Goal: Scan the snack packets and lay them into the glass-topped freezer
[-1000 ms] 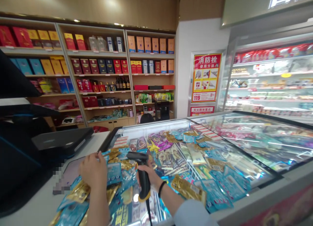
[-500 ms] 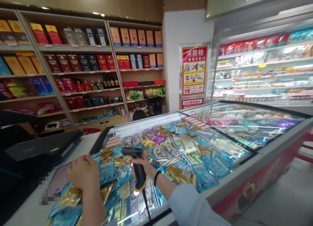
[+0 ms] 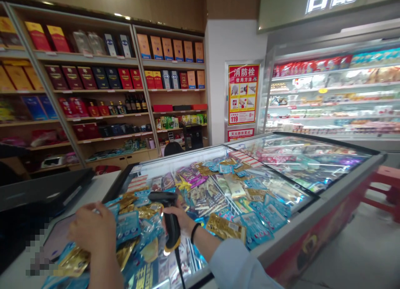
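Observation:
My right hand (image 3: 183,219) is wrapped round the grip of a black and yellow barcode scanner (image 3: 172,230), whose cable runs down toward me. The scanner is held above the glass of a chest freezer (image 3: 287,228). My left hand (image 3: 93,228) is curled over a pile of small snack packets at the left. Its fingertips are turned away, so what they hold, if anything, is hidden. A blue packet (image 3: 128,227) lies just right of that hand, and a gold packet (image 3: 75,262) sits below it.
More packets, such as a gold one (image 3: 225,227) and a blue one (image 3: 254,226), lie spread over the glass. A dark flat device (image 3: 46,193) stands on the counter at left. Shelves of boxes (image 3: 100,78) line the back; a lit open fridge (image 3: 334,97) is at right.
The whole view has shifted, so everything sits somewhat further left. My right hand still grips the scanner, and my left hand stays curled over the packets.

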A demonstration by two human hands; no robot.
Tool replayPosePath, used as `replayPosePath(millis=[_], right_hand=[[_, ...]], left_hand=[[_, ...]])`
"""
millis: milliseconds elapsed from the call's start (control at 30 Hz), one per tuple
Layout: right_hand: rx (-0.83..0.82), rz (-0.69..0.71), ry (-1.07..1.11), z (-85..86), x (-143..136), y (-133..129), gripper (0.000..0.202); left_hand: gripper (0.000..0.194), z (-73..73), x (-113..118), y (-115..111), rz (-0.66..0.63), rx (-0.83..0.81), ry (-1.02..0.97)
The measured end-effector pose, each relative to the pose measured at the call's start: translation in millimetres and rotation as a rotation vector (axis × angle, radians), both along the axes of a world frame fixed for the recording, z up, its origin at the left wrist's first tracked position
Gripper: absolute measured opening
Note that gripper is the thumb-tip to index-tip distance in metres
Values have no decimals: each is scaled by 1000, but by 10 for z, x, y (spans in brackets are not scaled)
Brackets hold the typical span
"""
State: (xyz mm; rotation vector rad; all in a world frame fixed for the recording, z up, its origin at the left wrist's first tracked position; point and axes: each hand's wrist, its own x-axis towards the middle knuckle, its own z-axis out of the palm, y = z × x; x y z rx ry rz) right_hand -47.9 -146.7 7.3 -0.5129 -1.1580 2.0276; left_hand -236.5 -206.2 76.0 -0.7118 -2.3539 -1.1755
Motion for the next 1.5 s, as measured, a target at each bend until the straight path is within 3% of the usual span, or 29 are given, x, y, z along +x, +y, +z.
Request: replayPosePath(millis=[367, 533, 767, 867, 1000, 1067, 1167, 1267, 1333, 1500], right_hand=[[-5, 10, 22, -34, -2, 0, 41], [53, -38, 54, 85, 123, -58, 38], [106, -204, 16, 181, 475, -158, 33], [126, -290, -11, 232, 762, -201, 31], [158, -406, -37, 372, 1267, -194, 30], [169, -481, -42, 442, 1527, -156, 29], [180, -597, -27, 497, 1884, -83, 30], [171, -703, -10, 466, 2194, -25, 31], [150, -761, -10, 408, 2376, 2, 31], [131, -824, -5, 218, 2771, 80, 31]], left_hand=[[53, -42, -3, 16, 3, -8, 10], [54, -108, -49, 47, -143, -105, 209], [42, -137, 30, 222, -300, -61, 351], [39, -81, 260, 301, -419, -57, 420], [35, 7, 849, 423, -637, -96, 461], [31, 8, 1206, 501, -846, -158, 477], [27, -73, 1677, 618, -1271, -342, 440], [28, -224, 1971, 702, -1593, -552, 302], [33, -324, 2071, 737, -1667, -642, 233], [45, -482, 2146, 801, -1640, -847, 262]])
